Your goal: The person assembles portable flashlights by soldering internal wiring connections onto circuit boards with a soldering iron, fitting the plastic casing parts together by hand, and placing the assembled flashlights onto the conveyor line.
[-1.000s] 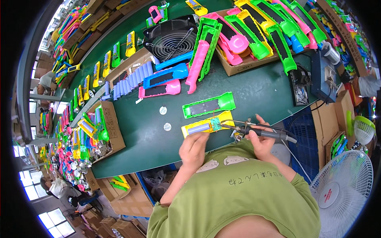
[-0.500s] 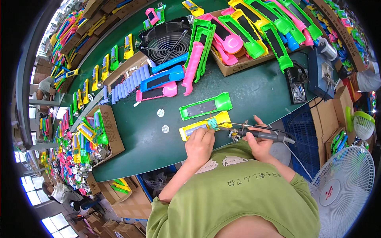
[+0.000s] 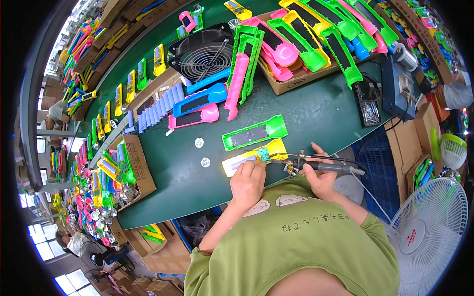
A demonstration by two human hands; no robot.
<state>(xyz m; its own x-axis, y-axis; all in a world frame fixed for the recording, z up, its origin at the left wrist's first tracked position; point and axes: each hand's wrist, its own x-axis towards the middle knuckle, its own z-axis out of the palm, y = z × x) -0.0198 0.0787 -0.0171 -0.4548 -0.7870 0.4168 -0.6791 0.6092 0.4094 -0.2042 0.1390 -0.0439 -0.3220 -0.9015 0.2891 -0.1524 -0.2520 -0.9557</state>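
On the green table before me lies a yellow plastic housing (image 3: 278,147) with a blue-lilac cylindrical cell (image 3: 243,161) and a small green circuit board (image 3: 262,155). My left hand (image 3: 248,185) is closed at its near edge, fingertips pinched by the cell; what they hold is hidden. My right hand (image 3: 321,180) grips a soldering iron (image 3: 333,167) with a metal wire-feed fitting, its front end pointing left at the board. Just beyond the yellow housing rests a green housing (image 3: 256,134) with a dark panel. A thin wire runs between the two housings.
Behind stand a black fan (image 3: 205,56), a row of lilac cells (image 3: 160,102) and a carton (image 3: 291,85) piled with colored housings. A blue metal unit (image 3: 398,91) and a parts box (image 3: 369,108) sit at right. Another carton (image 3: 140,165) is at left, a white fan (image 3: 429,237) lower right.
The hands and soldering iron stay in nearly the same place. The yellow housing's left end now looks much brighter. The whole view has shifted slightly.
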